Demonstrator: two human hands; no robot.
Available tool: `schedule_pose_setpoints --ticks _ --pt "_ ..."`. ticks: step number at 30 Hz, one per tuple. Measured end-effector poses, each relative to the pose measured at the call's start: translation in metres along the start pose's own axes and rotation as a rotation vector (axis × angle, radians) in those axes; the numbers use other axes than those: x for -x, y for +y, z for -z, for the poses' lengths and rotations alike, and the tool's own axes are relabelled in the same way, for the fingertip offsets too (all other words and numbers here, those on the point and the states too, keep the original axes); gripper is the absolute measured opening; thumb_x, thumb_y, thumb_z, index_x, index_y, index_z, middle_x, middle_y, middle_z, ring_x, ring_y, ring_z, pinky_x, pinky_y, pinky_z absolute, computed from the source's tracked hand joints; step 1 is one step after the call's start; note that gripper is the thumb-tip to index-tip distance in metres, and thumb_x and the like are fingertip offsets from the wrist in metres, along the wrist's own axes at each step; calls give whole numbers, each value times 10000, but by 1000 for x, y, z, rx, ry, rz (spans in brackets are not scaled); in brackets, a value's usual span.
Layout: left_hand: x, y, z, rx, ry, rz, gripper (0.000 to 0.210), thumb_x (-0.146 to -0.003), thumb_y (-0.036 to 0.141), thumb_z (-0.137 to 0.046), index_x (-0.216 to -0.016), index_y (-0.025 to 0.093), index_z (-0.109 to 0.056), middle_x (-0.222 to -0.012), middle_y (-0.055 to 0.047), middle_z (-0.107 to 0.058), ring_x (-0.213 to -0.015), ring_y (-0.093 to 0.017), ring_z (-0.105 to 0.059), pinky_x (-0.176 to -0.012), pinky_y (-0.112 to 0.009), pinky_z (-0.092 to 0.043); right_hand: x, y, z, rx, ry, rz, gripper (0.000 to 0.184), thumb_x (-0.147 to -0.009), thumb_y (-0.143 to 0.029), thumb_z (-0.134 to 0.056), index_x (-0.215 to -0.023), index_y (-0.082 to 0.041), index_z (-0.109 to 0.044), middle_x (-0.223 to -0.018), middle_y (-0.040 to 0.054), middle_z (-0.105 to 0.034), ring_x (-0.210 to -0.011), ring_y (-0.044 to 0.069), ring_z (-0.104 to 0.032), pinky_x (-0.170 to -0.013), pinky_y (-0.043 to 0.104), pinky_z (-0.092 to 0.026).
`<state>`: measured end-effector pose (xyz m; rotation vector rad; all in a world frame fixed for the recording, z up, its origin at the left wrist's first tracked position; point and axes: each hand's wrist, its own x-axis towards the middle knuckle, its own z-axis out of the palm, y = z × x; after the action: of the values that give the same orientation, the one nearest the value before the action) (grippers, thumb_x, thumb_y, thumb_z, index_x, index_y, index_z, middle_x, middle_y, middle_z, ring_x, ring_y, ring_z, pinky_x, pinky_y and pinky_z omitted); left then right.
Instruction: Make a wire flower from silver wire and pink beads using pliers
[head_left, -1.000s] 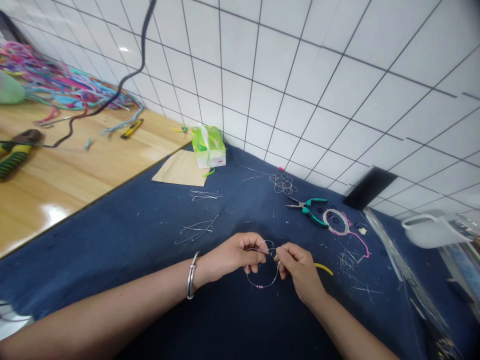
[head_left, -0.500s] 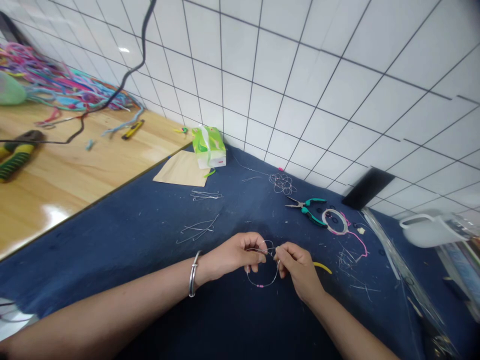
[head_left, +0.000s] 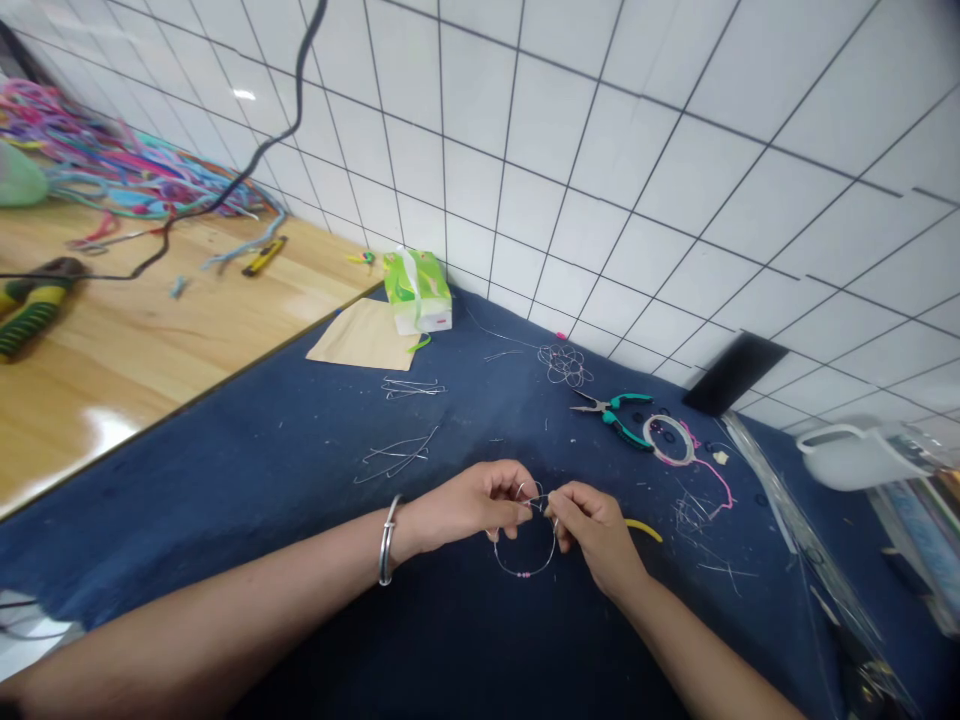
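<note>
Both hands pinch a thin silvery wire loop (head_left: pixel 498 558) at its upper side, above the dark blue cloth. A few small pink beads (head_left: pixel 523 574) sit at the bottom of the loop. My left hand (head_left: pixel 487 505), with a silver bangle (head_left: pixel 387 540) at the wrist, is closed on the wire between thumb and fingers. Close beside it, my right hand (head_left: pixel 589 525) pinches the wire's other part with thumb and index finger. Smaller wire curls show between the two hands; how they cross is too fine to tell. A yellow curved handle (head_left: pixel 645 530) pokes out behind the right hand.
Bent wire pieces (head_left: pixel 397 456) lie left of the hands. Teal-handled pliers (head_left: pixel 613 408), a wire flower shape (head_left: pixel 566 365) and a white ring (head_left: pixel 670 441) with pink cord lie beyond. A tissue pack (head_left: pixel 417 290) stands on brown paper (head_left: pixel 360 338). A white jug (head_left: pixel 855 458) is at right.
The hands have barely moved and keep hold of the wire loop. The small curl of wire between the fingers has shifted slightly, and the view has moved a little.
</note>
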<state>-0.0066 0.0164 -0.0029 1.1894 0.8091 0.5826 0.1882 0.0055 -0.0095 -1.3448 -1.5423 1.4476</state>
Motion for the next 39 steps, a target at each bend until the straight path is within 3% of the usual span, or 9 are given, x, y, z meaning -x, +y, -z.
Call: schedule_pose_setpoints --ticks 9,17,19,22,25,28,33,39 --pt "0 -5 -2 -42 -12 28 188 -751 299 -579 -872 156 -559 -697 10 -555 -615 -107 -560 -510 -207 -441 -1 0 -1 79 -115 -8 305 -810 -423 -504 -660 -160 -531 -515 -50 -482 -422 55 -437 -445 181 -349" --pt "4 -2 -9 -19 115 -15 174 -760 322 -570 -792 154 -538 -587 30 -535 -527 -88 -521 -452 -183 -406 1 -15 2 179 -195 0 247 -828 -388 -478 -738 -166 -539 -610 -35 -524 -483 65 -487 -497 192 -390" --pt "5 0 -9 9 158 -45 160 -764 308 -566 -786 154 -530 -583 30 -533 -526 -87 -518 -450 -181 -403 3 -24 8 307 -186 38 214 -840 -358 -458 -781 -176 -553 -653 -26 -540 -528 75 -509 -529 202 -412" --pt "4 2 -6 64 219 -76 145 -767 291 -563 -771 153 -518 -571 34 -526 -500 -75 -496 -447 -177 -399 10 -32 22 697 -77 197 184 -837 -330 -457 -903 -212 -581 -797 9 -583 -698 123 -554 -653 262 -447" --pt "2 1 -1 132 260 -91 137 -768 279 -563 -760 155 -506 -566 38 -516 -492 -71 -485 -447 -176 -398 22 -23 39 1170 17 348 393 -765 -392 -554 -1117 -219 -533 -1038 94 -558 -973 248 -505 -804 418 -418" --pt "-1 -3 3 195 274 -91 124 -770 266 -561 -763 161 -495 -556 47 -497 -485 -69 -476 -447 -179 -400 36 2 51 1450 64 349 536 -736 -441 -576 -1208 -207 -477 -1121 139 -520 -1032 324 -457 -774 487 -420" --pt "-4 -5 5 246 273 -84 98 -759 237 -565 -794 169 -503 -578 55 -469 -479 -65 -457 -438 -180 -397 47 36 56 1572 85 427 442 -817 -326 -489 -1216 -137 -469 -1035 150 -544 -957 289 -492 -770 464 -428" --pt "-4 -1 7 175 264 -87 96 -775 241 -542 -832 165 -551 -597 53 -471 -470 -55 -437 -465 -191 -406 43 42 67 1461 92 484 351 -838 -218 -417 -1168 -130 -498 -979 136 -540 -922 253 -502 -776 429 -440"
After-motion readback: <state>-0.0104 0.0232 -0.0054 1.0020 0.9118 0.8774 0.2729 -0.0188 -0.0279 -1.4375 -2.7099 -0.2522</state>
